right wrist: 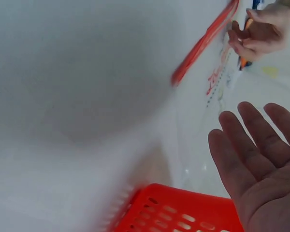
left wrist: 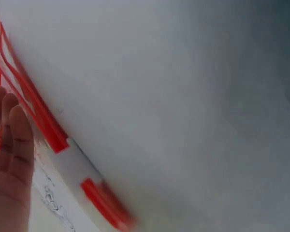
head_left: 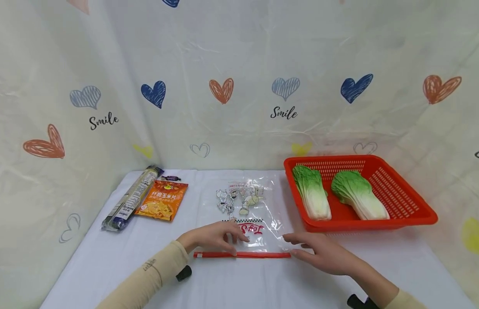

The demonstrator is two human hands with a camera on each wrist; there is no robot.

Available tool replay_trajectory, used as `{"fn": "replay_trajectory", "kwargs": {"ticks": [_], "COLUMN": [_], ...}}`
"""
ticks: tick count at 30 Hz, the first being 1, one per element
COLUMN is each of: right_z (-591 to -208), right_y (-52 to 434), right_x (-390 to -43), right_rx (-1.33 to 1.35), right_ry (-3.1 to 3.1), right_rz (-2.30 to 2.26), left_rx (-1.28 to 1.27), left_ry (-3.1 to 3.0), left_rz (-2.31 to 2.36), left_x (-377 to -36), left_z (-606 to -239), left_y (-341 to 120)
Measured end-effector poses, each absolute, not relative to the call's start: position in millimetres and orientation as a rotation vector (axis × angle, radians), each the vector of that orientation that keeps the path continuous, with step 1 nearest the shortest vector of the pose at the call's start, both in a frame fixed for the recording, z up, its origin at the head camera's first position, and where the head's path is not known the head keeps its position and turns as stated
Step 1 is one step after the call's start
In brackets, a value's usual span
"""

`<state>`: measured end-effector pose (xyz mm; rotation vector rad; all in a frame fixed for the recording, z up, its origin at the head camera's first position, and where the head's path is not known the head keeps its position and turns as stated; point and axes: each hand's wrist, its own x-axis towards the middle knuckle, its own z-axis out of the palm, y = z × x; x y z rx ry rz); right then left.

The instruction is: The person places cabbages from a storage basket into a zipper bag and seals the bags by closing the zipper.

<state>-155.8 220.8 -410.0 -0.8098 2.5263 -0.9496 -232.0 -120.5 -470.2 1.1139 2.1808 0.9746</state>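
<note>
A clear zip bag (head_left: 276, 214) with cartoon figures and a red zip strip lies flat on the white cloth, its strip toward the person. Over its lower left part is my left hand (head_left: 220, 236), fingers loosely bent, thumb close above the strip. At the bag's right edge my right hand (head_left: 320, 253) hovers with fingers extended and nothing in them. The right wrist view shows that palm (right wrist: 275, 188) bare. A white slider (left wrist: 84, 162) sits on the red strip in the left wrist view, beside the left fingers (left wrist: 21, 130).
A red basket (head_left: 409, 193) on the right holds two napa cabbages (head_left: 314, 197) (head_left: 361, 195). On the left lie an orange snack packet (head_left: 163, 199), a long dark-ended package (head_left: 132, 199) and a small purple-wrapped candy (head_left: 171, 178). Behind hangs a heart-printed curtain (head_left: 247, 43).
</note>
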Motion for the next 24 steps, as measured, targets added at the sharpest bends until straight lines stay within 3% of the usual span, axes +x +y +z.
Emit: {"fn": "replay_trajectory", "kwargs": {"ticks": [24], "right_z": [-413.9], "right_y": [228.7], "right_x": [-156.9], "right_rx": [-0.815], "right_ry": [2.411], "right_rz": [-1.105], "left_rx": [1.227], "left_ry": [2.162], "left_rz": [0.858], "left_x": [-233.9], "left_z": [-475.8], "left_y": [-113.7]}}
